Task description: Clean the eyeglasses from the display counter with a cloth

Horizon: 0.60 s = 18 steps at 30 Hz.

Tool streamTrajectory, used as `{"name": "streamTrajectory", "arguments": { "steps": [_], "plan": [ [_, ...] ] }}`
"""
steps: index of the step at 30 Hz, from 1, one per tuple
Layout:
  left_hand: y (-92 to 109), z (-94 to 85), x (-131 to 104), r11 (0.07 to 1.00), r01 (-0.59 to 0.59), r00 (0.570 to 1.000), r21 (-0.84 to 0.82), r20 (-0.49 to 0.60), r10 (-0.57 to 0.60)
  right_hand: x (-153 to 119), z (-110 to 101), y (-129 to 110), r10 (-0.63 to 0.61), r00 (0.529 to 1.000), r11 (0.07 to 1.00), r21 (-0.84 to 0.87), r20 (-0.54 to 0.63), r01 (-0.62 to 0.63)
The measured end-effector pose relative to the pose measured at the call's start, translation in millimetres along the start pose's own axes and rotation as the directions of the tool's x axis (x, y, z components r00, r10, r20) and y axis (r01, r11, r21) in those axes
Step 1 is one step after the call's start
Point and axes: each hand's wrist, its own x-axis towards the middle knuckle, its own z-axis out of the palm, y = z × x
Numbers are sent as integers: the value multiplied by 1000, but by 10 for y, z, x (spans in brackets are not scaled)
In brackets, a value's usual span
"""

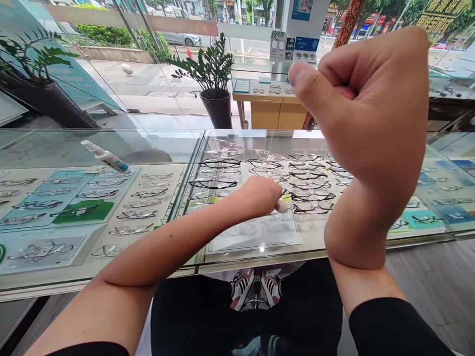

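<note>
My left hand (261, 197) is closed low over the glass counter, above rows of eyeglasses (313, 206). Its fingers point away from me, and a small pale bit (284, 205) shows at their tips, too unclear to name. Raised high and close to the camera, my right hand (374, 109) is curled into a loose fist with the thumb sticking out to the left. No object shows in it, and it touches nothing. A white spray bottle (106, 155) with a pump top appears tilted on the counter at the left.
The glass display counter (252, 259) spans the view, with many frames inside on blue, green and white trays. Beyond it are a potted plant (217, 101), a wooden display table (265, 111) and large windows onto a street. My legs are beneath the counter's front edge.
</note>
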Motion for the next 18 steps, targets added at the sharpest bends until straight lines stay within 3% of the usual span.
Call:
{"name": "streamTrajectory", "arguments": {
  "steps": [10, 18],
  "plan": [
    [-12, -12, -19, 1000, -13, 1000, 2, 28, 13, -10, -7, -13, 20, 999, 1000, -17, 38, -20],
    [-17, -43, -58, 1000, -15, 999, -16, 51, 16, -37, -21, 1, 3, 998, 996, 90, 60, -9]
  ]
}}
